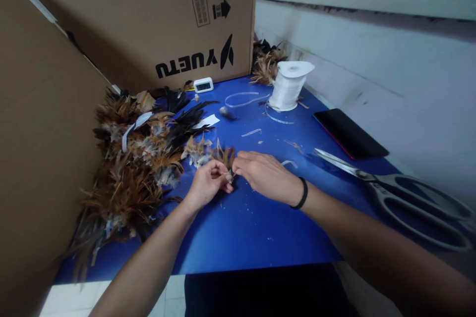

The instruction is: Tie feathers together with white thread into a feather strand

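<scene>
We pinch the feather bundle [223, 156] by its stiffer quill end (weightless, crushable), left hand [208, 183] and right hand [266, 174] fingertips clamped together there.

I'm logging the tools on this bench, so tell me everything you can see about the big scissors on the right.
The scissors are large, with long pale metal blades and grey looped handles. They lie flat on the blue table, blades shut or nearly so, tips pointing left toward the middle of the table, handles toward the right edge. They lie just in front of a dark phone that lies flat. Neither hand touches them; the right hand is nearest, apart from the blade tip.
</scene>
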Motion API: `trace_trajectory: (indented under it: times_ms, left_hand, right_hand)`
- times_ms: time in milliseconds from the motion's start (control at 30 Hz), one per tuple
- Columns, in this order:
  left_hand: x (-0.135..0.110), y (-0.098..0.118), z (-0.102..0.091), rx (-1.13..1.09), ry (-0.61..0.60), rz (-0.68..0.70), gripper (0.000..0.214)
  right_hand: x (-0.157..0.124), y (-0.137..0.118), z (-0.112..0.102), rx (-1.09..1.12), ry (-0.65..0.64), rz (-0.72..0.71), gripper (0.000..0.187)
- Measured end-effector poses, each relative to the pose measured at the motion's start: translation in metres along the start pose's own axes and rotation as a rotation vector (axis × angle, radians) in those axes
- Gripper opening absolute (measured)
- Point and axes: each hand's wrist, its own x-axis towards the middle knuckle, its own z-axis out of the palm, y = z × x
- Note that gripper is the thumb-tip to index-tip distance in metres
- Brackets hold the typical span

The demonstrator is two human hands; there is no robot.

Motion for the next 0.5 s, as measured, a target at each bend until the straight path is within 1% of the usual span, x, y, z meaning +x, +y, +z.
trace_trajectory:
  times_ms: [167,367,500]
  left_hand:
    - [-0.001,0.002,0.001,0.058,0.0,-0.011,0.034]
    - [-0.002,0.003,0.003,0.154,-0.012,-0.016,0.026]
    - [-0.003,0.005,0.006,0.261,0.003,0.025,0.018]
  right_hand:
    - [-0.001,-0.003,-0.001,-0.124,0.04,-0.064,0.014]
    - [-0.002,-0.009,-0.008,-0.149,0.021,-0.124,0.018]
    - [-0.002,-0.01,-0.01,-0.155,0.028,-0.163,0.017]
